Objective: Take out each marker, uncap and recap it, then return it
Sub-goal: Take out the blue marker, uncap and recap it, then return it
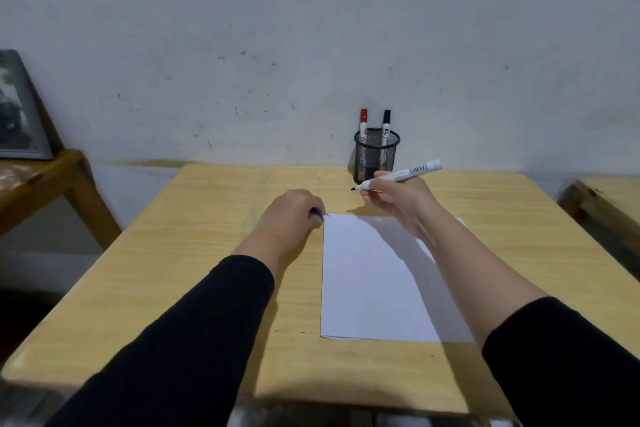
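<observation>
Fingers of the right hand (393, 199) pinch a white marker (403, 176) near its front end, bare dark tip pointing left, barcoded tail angled up and to the right, held above the table (214, 274) just in front of the holder. Over on the other side, the left hand (289, 217) is curled shut, knuckles down by the sheet's far left corner, with a sliver of blue cap (317, 214) peeking out between the fingers; how they sit around it, I cannot tell. Both forearms come in from the near edge in black sleeves (187, 333) pushed up off the wrists.

Back by the far edge, close to the wall, stands the black mesh pen holder (376, 154). Two markers stand upright in it: a red-capped marker (363, 125) on the left, a black-capped marker (385, 126) on the right. A white sheet of paper (370, 284) lies flat on the right half of the table, under the right forearm. Off the left edge, a second wooden table carries a leaning framed picture (17, 107).
</observation>
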A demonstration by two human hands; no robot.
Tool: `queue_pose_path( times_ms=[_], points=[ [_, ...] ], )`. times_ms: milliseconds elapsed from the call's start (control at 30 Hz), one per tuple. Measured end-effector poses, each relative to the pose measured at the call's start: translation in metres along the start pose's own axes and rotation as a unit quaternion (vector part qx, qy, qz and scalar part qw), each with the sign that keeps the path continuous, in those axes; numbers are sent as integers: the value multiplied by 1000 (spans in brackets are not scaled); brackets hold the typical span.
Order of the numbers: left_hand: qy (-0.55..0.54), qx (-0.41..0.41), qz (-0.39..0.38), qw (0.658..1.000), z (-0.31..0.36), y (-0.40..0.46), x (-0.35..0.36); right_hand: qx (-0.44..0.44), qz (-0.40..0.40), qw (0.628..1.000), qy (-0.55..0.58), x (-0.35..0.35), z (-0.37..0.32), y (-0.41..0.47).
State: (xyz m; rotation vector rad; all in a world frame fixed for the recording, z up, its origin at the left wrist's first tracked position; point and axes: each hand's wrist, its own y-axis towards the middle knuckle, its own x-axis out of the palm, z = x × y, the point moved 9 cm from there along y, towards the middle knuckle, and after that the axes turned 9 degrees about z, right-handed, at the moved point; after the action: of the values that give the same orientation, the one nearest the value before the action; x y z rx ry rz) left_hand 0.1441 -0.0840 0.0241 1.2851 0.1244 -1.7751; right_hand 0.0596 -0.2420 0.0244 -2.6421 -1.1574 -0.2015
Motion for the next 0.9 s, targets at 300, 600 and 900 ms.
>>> queue_pose_path(
  times_ms=[300, 600, 900],
  points=[
    [-451, -159, 144, 866, 21, 23, -60, -81, -48, 994, 61, 14, -67, -31],
    [-519, -140, 127, 833, 59, 19, -73, -102, -61, 990, 74, 13, -82, -48],
    [-488, -128, 112, 856, 77, 11, -66, -85, -78, 989, 98, 9, -72, -54]
  ],
)
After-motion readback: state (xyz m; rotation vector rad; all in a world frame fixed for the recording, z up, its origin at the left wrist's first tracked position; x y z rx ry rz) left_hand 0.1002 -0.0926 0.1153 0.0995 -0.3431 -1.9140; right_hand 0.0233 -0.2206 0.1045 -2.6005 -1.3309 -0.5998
